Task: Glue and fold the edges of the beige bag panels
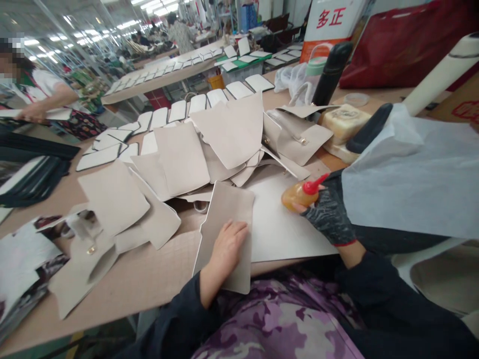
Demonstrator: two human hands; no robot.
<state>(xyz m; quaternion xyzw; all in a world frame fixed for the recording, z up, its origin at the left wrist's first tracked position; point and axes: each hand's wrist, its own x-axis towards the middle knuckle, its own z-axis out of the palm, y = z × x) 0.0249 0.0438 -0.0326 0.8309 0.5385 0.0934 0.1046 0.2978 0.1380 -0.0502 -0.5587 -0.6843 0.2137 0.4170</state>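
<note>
Squeeze bottle (pixel 294 196), clasped by the gloved right hand (pixel 330 213), is right of the notched beige panel (pixel 232 205), its long axis slanting so the red nozzle (pixel 315 184) points away, while the left hand (pixel 227 245) lies unclenched upon that panel.

Notched beige panel (pixel 231 212) across table edge (pixel 149 294) — tilted, red-tipped amber bottle (pixel 295 196)
</note>
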